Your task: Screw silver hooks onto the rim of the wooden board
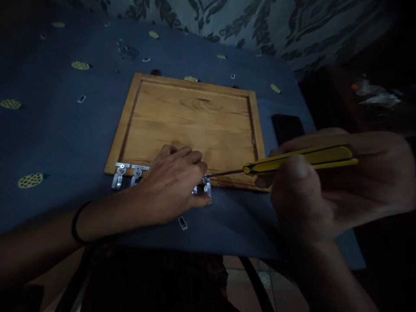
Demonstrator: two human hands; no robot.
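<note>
A framed wooden board (195,117) lies flat on the table. Along its near edge runs a metal hook rail (122,167) with several silver hooks and screws showing at its left end. My left hand (173,182) is closed over the middle of the rail, fingers curled on the board and thumb beside the rightmost hook (207,187). In my right hand (328,186) is a screwdriver (302,160) with a yellow handle, held nearly level. Its tip meets the rail's right end, at or near a screw; the exact contact is too small to tell.
A blue patterned tablecloth (58,138) covers the table. Some small metal pieces (127,50) lie toward the back left. A dark flat object (287,125) rests right of the board. Farther right, crumpled clear plastic (380,95) sits on a dark surface. A patterned wall (247,21) stands behind.
</note>
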